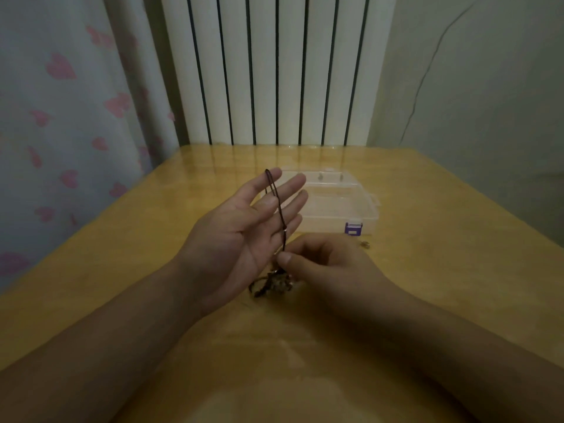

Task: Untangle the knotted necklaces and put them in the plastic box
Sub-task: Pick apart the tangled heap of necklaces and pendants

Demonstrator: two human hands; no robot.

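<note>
A dark cord necklace (276, 209) runs taut from a loop hooked over a fingertip of the left hand (244, 230), fingers spread straight, palm up, down to the right hand (320, 257), which pinches it at 5 o'clock. Below the pinch, a tangled clump of necklaces (271, 285) lies on the tabletop (427, 270). The clear plastic box (335, 206) sits at 1 o'clock, purple latch (353, 228) facing near.

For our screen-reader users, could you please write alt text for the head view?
A left hand, fingers spread, holds up a loop of dark cord necklace while the right hand pinches it above a knotted tangle on a wooden table. A clear plastic box sits behind.
</note>
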